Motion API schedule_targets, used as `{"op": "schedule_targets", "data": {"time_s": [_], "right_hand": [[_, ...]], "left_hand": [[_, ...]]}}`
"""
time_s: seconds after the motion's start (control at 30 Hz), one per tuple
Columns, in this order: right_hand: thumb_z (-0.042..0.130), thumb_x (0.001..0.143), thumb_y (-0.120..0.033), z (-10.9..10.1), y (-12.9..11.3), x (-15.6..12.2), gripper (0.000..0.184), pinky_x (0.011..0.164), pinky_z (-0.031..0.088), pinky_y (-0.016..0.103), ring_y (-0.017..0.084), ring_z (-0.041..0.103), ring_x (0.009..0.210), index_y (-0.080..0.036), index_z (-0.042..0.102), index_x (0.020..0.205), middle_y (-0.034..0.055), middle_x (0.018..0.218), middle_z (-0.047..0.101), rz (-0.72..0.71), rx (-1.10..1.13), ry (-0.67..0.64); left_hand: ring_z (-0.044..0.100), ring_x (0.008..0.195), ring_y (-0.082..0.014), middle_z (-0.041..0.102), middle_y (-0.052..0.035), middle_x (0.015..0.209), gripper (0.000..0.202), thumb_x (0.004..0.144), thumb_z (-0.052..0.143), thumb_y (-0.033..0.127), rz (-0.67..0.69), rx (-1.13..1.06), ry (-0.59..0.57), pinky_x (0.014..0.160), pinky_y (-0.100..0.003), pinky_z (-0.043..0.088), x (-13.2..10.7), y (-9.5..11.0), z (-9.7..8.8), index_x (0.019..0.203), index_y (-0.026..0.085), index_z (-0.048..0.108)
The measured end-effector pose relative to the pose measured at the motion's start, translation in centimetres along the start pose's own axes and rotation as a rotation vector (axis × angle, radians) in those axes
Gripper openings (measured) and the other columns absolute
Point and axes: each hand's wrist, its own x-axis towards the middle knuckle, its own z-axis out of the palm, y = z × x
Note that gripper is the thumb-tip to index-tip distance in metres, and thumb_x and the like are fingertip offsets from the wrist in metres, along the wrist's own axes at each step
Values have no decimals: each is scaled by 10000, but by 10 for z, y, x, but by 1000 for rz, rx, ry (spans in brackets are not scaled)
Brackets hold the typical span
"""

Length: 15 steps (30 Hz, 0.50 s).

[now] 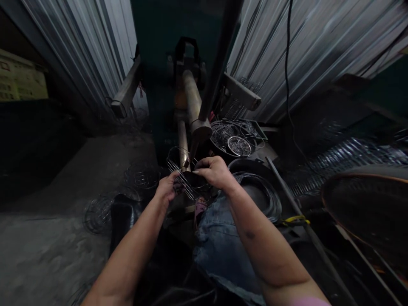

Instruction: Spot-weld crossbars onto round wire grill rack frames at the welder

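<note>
My left hand (170,187) is closed on the near left side of a round wire rack (183,176), with thumb on top and fingers below. The rack has several straight parallel wires inside a ring and sits tilted at the tip of a spot welder. My right hand (215,171) pinches at the rack's right side, close to the welder's electrodes (188,163); what lies between its fingertips is too small to make out. The welder's thick upper arm (194,100) and thinner lower arm (182,142) reach toward me from the dark green machine body.
At right, a basin (219,146) holds wire rings and small metal pieces. Nearer stands a dark tub with a coil of wire rings (270,199). Finished-looking wire racks (142,176) lie on the floor at left. A metal bar (287,191) slants along the right side, beside a large round pan (366,208).
</note>
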Motion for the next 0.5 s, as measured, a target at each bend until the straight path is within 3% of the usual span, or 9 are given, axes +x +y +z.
{"op": "schedule_targets", "data": {"time_s": [0.2, 0.5], "right_hand": [[668, 639, -145, 0, 2, -2, 46, 601, 413, 228, 150, 585, 636, -133, 707, 662, 9, 619, 644, -8, 1, 17], [655, 650, -227, 4, 8, -10, 101, 559, 388, 236, 143, 549, 604, -134, 691, 658, 8, 614, 628, -25, 49, 32]], "left_hand": [[605, 512, -194, 627, -53, 659, 371, 601, 772, 351, 34, -35, -10, 464, -304, 487, 9, -6, -6, 840, 122, 605], [597, 498, -175, 615, -50, 655, 334, 626, 762, 335, 17, -66, 10, 464, -292, 488, -1, -10, -2, 832, 112, 623]]}}
